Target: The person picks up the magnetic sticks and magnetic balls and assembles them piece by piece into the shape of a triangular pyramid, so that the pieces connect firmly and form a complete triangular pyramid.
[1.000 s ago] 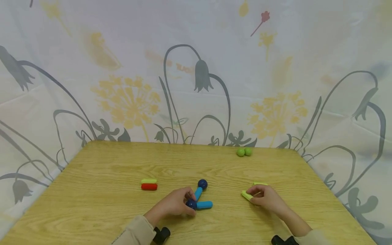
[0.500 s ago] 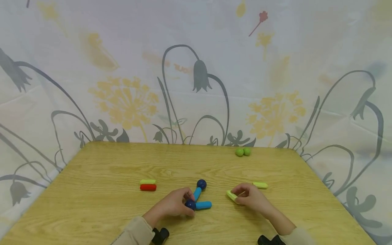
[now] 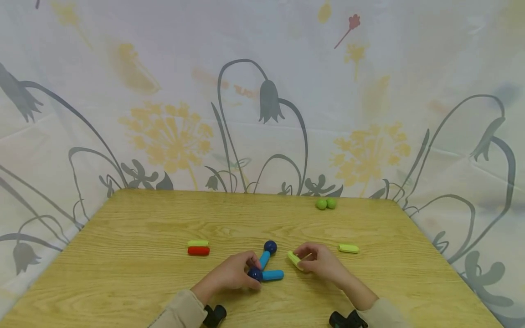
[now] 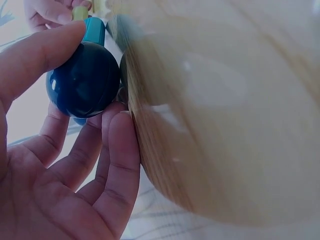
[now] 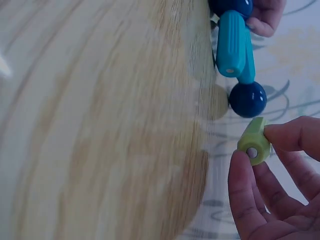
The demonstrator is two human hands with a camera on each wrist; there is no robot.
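One dark blue ball (image 3: 255, 274), joined to light-blue sticks (image 3: 273, 274), is gripped by the left hand (image 3: 234, 272) about midway between the table's (image 3: 123, 278) side edges, and the right hand (image 3: 321, 263) pinches a yellow-green stick (image 3: 293, 260) near them. Joining seems the present step; the next move probably calls for aligning the ends. No container is visible.

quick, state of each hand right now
Left hand: holding the nearer dark blue ball.
Right hand: holding a yellow-green stick between thumb and fingers.
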